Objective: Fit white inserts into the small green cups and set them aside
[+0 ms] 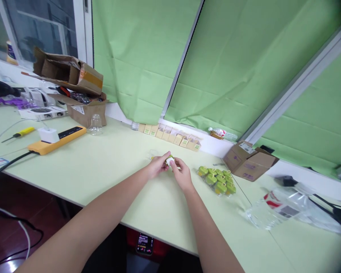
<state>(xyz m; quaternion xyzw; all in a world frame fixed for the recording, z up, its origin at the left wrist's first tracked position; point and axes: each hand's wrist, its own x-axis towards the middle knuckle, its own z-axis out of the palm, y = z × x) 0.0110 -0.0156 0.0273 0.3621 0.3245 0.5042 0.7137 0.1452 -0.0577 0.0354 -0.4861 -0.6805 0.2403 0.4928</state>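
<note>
Both hands meet over the middle of the table, closed around a small green and white piece (169,160). My left hand (157,167) grips it from the left, and my right hand (183,174) has its thumb on the white face. Fingers cover much of the piece, so its exact kind is unclear. Just behind my left hand lies a clear plastic part (152,154), hard to make out. To the right of my right hand sits a cluster of clear containers with green tops (216,179), standing close together.
A row of small cardboard boxes (170,135) lines the table's back edge. Leftward are a clear plastic cup (96,125), an orange power strip (58,140), a screwdriver (24,132) and cardboard boxes (86,113). An open carton (248,161) and a large plastic bottle (278,206) stand right.
</note>
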